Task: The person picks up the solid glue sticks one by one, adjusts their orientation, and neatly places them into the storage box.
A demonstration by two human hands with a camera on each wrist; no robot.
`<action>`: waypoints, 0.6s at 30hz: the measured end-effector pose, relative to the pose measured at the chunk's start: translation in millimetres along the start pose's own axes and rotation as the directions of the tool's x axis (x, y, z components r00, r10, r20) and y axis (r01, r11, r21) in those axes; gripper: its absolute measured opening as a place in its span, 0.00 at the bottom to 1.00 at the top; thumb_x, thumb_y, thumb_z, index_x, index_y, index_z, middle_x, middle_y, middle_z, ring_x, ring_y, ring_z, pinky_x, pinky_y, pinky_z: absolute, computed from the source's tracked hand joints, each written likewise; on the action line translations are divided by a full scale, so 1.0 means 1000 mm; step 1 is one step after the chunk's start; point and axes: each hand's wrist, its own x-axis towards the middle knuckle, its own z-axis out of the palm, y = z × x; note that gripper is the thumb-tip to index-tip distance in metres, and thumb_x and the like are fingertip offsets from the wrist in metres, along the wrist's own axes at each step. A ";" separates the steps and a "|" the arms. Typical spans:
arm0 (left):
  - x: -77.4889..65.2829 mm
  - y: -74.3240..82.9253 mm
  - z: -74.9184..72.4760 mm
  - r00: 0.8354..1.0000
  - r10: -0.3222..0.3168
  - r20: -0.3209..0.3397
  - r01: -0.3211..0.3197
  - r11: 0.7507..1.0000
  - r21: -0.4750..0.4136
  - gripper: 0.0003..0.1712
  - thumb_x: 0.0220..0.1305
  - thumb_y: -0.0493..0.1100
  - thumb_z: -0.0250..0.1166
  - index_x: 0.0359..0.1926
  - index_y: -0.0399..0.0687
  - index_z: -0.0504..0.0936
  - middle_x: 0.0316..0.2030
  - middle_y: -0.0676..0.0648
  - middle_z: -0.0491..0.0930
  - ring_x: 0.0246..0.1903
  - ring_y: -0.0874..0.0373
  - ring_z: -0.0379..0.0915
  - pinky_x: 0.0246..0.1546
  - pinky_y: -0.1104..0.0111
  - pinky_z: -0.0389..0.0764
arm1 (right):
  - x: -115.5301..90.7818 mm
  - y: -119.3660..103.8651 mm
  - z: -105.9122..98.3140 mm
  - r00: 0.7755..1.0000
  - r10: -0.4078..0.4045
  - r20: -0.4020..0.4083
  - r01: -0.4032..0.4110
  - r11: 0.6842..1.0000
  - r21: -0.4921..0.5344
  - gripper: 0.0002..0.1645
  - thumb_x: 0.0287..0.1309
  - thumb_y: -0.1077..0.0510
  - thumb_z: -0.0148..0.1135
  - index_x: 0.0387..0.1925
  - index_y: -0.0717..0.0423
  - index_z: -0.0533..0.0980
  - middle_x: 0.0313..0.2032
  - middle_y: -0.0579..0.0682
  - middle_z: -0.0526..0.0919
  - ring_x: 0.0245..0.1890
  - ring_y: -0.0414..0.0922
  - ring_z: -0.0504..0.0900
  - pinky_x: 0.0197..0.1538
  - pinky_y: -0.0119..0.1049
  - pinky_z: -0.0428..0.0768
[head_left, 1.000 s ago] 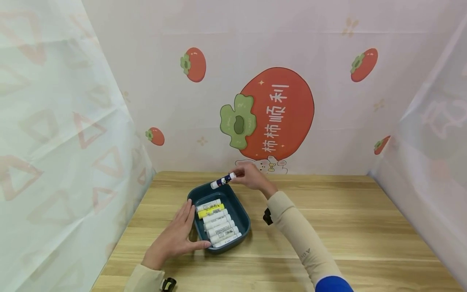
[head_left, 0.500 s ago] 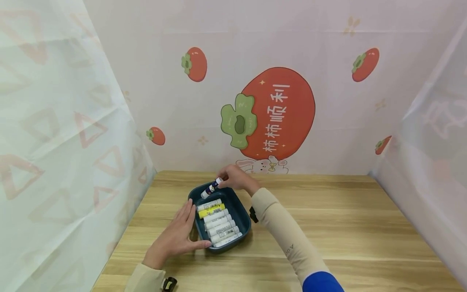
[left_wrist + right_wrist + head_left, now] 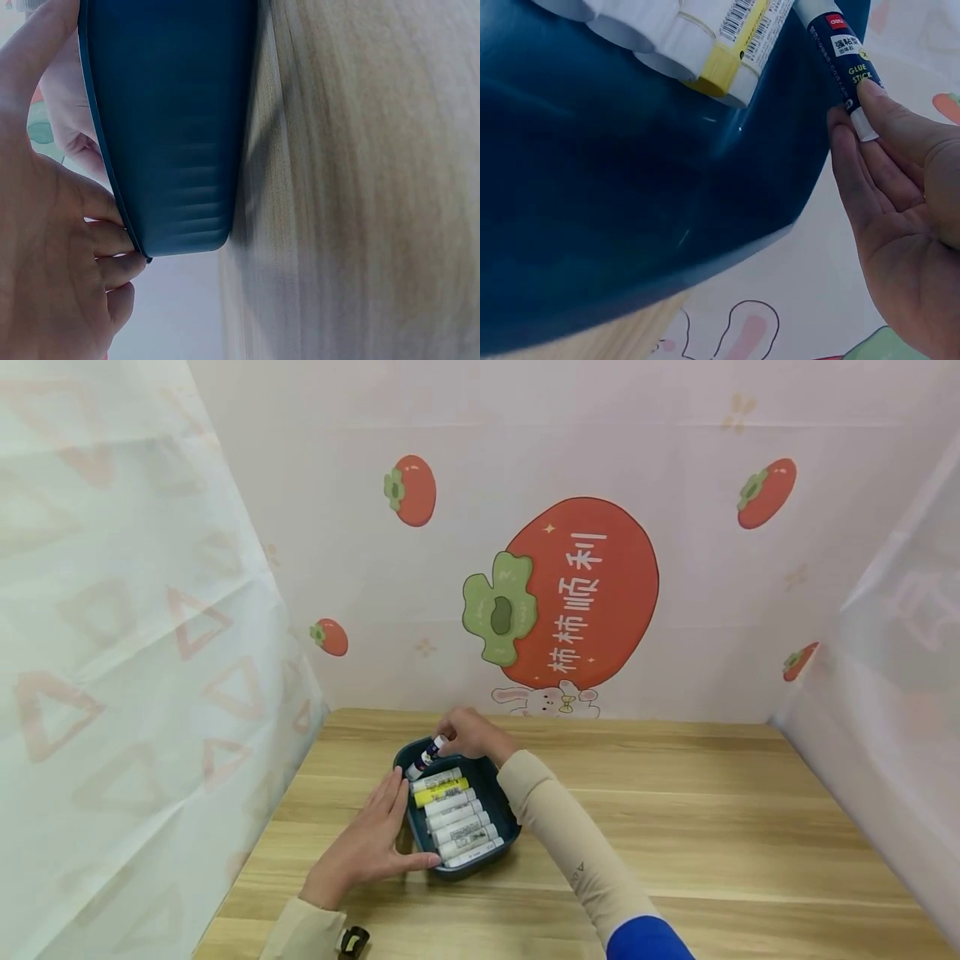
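Note:
A dark blue-green box [image 3: 504, 814] stands on the table with a row of white glue sticks [image 3: 457, 817] and a yellow one [image 3: 441, 792] lying in it. My right hand [image 3: 474, 734] pinches a navy glue stick [image 3: 426, 759] by its white end between thumb and fingers. That stick slants over the far left part of the box, beyond the row; "GLUE STICK" is legible on its label [image 3: 849, 56] in the right wrist view. Along the box's left rim my left hand [image 3: 372, 837] rests with extended fingers, its thumb at the near corner. In the left wrist view its fingertips touch the rim [image 3: 112, 180].
Wood-grain table [image 3: 675, 827] extends around the box, mostly to the right. A printed backdrop [image 3: 420, 577] with persimmon pictures rises behind its far edge. Pale sheets flank the table on the left [image 3: 150, 635] and right [image 3: 892, 693].
My right hand has moved left and down, bringing the navy glue stick from above the far rim into the box's far left part. My left hand stays on the rim.

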 end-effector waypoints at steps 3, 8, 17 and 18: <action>0.000 0.000 0.000 1.000 0.002 -0.001 -0.002 1.000 -0.004 0.78 0.54 0.84 0.65 0.83 0.30 0.48 0.84 0.30 0.39 0.84 0.34 0.40 0.81 0.42 0.58 | 0.001 -0.001 0.001 1.000 -0.003 0.018 0.004 0.999 -0.040 0.12 0.68 0.59 0.72 0.51 0.53 0.88 0.44 0.47 0.87 0.41 0.41 0.79 0.51 0.34 0.82; 0.000 0.000 -0.001 1.000 0.001 -0.007 -0.001 1.000 -0.003 0.78 0.54 0.85 0.64 0.83 0.31 0.48 0.84 0.31 0.39 0.84 0.34 0.40 0.81 0.42 0.58 | 0.003 -0.005 -0.001 0.998 -0.029 0.056 0.036 0.991 -0.127 0.14 0.69 0.61 0.70 0.54 0.56 0.87 0.41 0.49 0.85 0.39 0.42 0.75 0.47 0.33 0.78; 0.000 -0.001 0.001 1.000 0.009 -0.015 -0.009 1.000 0.003 0.78 0.54 0.83 0.66 0.83 0.30 0.47 0.84 0.30 0.39 0.84 0.35 0.40 0.81 0.42 0.58 | 0.002 -0.001 0.012 0.994 -0.024 0.109 0.050 0.969 -0.243 0.17 0.70 0.64 0.68 0.58 0.58 0.85 0.54 0.54 0.88 0.48 0.43 0.84 0.56 0.37 0.86; 0.000 -0.001 0.002 1.000 0.011 -0.015 -0.011 1.000 0.005 0.78 0.54 0.84 0.66 0.83 0.30 0.47 0.84 0.30 0.39 0.84 0.34 0.40 0.81 0.42 0.57 | 0.002 0.000 0.014 0.994 -0.016 0.112 0.045 0.965 -0.260 0.17 0.70 0.64 0.67 0.58 0.57 0.85 0.55 0.53 0.88 0.50 0.43 0.85 0.56 0.37 0.86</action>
